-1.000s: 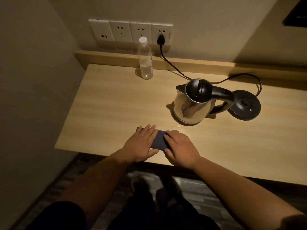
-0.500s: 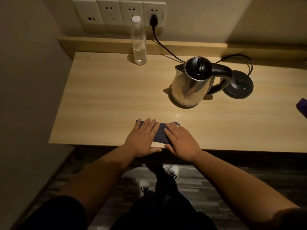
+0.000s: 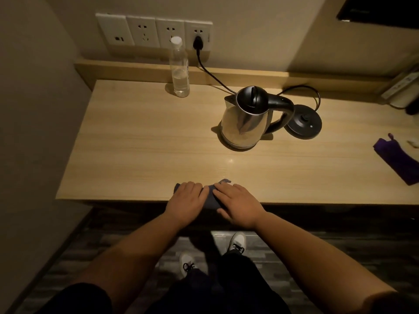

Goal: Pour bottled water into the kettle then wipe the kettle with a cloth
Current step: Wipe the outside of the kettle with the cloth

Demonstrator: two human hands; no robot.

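A folded dark blue cloth (image 3: 210, 197) lies at the table's front edge, mostly covered. My left hand (image 3: 186, 200) and my right hand (image 3: 238, 203) press flat on it side by side, fingers together and pointing away from me. The steel kettle (image 3: 243, 123) with a black lid and handle stands on the wooden table (image 3: 136, 143), lid shut, off its round black base (image 3: 303, 121) just to its right. A clear water bottle (image 3: 180, 71) with a white cap stands upright at the back, holding a little water.
A black cord runs from the base to a plug in the wall sockets (image 3: 154, 30). A purple object (image 3: 396, 162) lies at the right edge. A power strip (image 3: 401, 87) rests on the back ledge. A wall closes the left side.
Both hands and the cloth have slid back toward me to the table's front edge. My head has pulled back, showing more of the table's right side.
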